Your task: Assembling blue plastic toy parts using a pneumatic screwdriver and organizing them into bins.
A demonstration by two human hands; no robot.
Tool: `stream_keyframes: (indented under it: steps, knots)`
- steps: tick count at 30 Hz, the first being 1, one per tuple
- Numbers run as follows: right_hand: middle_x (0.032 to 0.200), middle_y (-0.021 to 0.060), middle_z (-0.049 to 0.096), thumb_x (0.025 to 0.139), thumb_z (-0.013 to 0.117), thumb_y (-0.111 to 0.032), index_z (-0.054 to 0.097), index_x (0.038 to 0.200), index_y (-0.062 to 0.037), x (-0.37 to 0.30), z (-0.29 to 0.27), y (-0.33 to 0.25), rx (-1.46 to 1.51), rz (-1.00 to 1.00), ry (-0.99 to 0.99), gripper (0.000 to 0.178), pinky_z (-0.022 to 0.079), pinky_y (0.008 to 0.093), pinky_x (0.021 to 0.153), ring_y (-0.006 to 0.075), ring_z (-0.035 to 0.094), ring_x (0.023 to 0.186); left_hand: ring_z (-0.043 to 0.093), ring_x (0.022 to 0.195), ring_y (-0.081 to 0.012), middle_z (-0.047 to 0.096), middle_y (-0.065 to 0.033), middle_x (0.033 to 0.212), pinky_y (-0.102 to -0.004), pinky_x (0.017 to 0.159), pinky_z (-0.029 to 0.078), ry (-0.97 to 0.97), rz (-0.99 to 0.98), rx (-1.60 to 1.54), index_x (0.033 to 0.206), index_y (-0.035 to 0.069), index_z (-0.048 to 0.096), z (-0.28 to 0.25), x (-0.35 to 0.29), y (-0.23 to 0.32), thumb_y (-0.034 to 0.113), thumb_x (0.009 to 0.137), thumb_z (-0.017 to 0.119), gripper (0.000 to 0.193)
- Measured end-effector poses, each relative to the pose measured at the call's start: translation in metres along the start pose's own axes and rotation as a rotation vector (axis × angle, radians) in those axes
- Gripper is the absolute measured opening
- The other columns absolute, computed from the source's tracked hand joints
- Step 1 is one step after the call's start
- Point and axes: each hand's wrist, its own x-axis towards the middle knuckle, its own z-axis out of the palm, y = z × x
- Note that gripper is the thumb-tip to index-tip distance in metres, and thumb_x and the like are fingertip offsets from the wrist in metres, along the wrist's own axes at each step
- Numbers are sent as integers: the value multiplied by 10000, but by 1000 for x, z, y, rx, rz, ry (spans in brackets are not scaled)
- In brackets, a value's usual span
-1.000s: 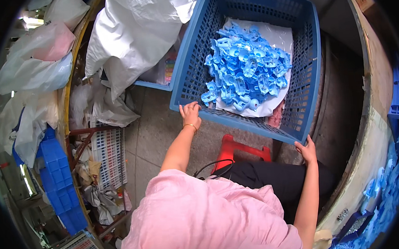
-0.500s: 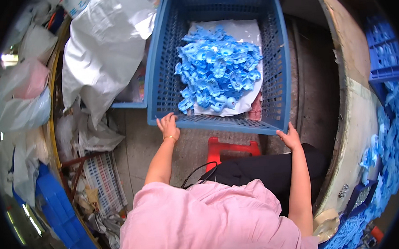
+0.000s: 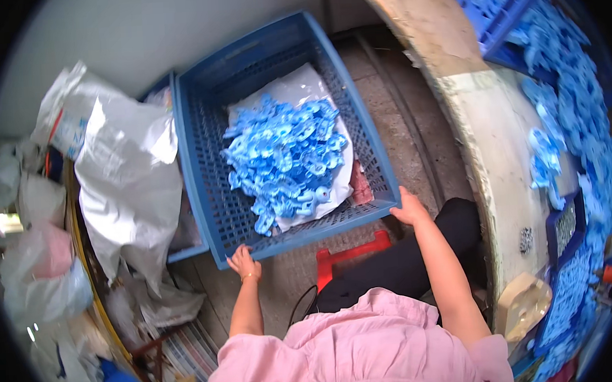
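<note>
So the blue crate [image 3: 322,235] is at 12 o'clock, blue plastic pieces [image 3: 287,154] heaped inside. Left hand [image 3: 244,263] has its fingers hooked on the 7 o'clock corner, right hand [image 3: 409,210] grips the 4 o'clock one. Only the near edge is held, so an uneven tug could skew it into the red stool [image 3: 354,251] around 5.

Blue crate [image 3: 308,240]: smooth plastic, dull sheen. Light-blue parts [image 3: 286,150]: moulded plastic, glossy, bright highlights. White sheet [image 3: 306,82] under them: thin, plastic-looking, shiny. White sack [image 3: 126,193]: plastic film, creased, glossy. Red stool [image 3: 354,249]: smooth plastic. Pink shirt [image 3: 356,347]: soft cloth, matt, wrinkled. Dark trousers [image 3: 389,266]: matt cloth. Surface [image 3: 479,133]: wood-looking, matt, rough along edge. Floor [image 3: 387,97]: rough, matt, concrete-like. Bracelet [image 3: 249,276]: metallic, gold-toned.
</note>
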Motion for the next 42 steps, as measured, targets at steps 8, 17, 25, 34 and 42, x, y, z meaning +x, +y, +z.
stream_keyframes:
  steps: [8,17,25,34,42]
  knots:
    - [1097,260,617,726,733,-230,474,1152,-19,4,21,1,-111,75,26,541,500,484,902,420,604,1043,359,1312,-288,419,-56,1357,-528,1173,74,-219,-52,101,1189,183,515,-7,7,-15,167,680,727,552]
    - [1079,252,637,740,706,-216,561,1105,-22,-16,8,11,-15,103,25,438,504,457,904,388,616,1052,191,1423,-328,135,-104,1579,-535,1141,207,-230,-137,307,1287,111,460,-8,23,12,304,699,762,689]
    - [1028,185,677,724,648,-205,691,1016,-86,-11,35,43,-97,24,50,318,520,435,860,354,644,992,227,1426,-267,179,-96,1575,-494,1149,214,-247,-206,300,1339,101,472,-3,16,4,262,778,721,635]
    - [992,196,689,757,707,-210,673,1067,-35,-51,-3,37,-127,32,132,358,517,407,862,337,658,970,243,1428,-253,232,-81,1564,-561,1131,201,-201,-135,309,1279,102,525,-12,19,23,155,873,586,415]
    - [980,179,695,785,703,-196,672,1056,-15,-90,-6,31,-152,14,129,328,521,386,864,309,668,955,199,1441,-241,201,-68,1574,-588,1126,206,-272,-119,258,1349,90,443,-44,0,30,285,742,762,712]
